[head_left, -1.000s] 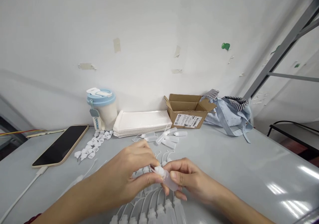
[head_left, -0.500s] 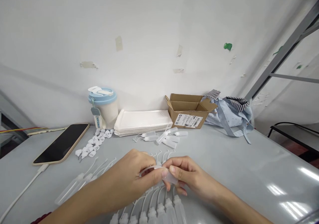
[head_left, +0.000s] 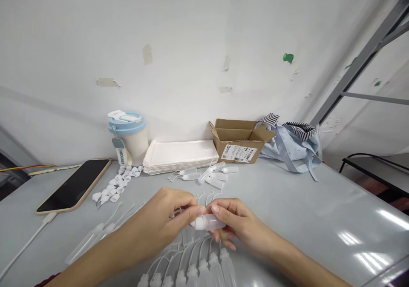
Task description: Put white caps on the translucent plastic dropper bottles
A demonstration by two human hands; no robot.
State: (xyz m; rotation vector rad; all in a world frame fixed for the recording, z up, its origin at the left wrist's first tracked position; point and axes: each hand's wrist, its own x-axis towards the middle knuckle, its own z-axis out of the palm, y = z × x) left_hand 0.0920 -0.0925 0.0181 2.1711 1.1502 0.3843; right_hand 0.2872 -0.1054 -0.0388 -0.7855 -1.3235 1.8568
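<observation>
Where the bottle [head_left: 209, 222] hovers, glossy grey table [head_left: 287, 202], perhaps laminate; taped white wall [head_left: 191, 31].

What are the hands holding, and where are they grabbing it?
Both hold one small clear plastic bottle, lying sideways. The left hand pinches its white capped end, and the right hand grips its body.

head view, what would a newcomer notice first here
Front and centre, the left hand and right hand pinch a small clear bottle between them. Just below lies a row of similar bottles; a dark phone lies far left, a cardboard box by the wall.
</observation>
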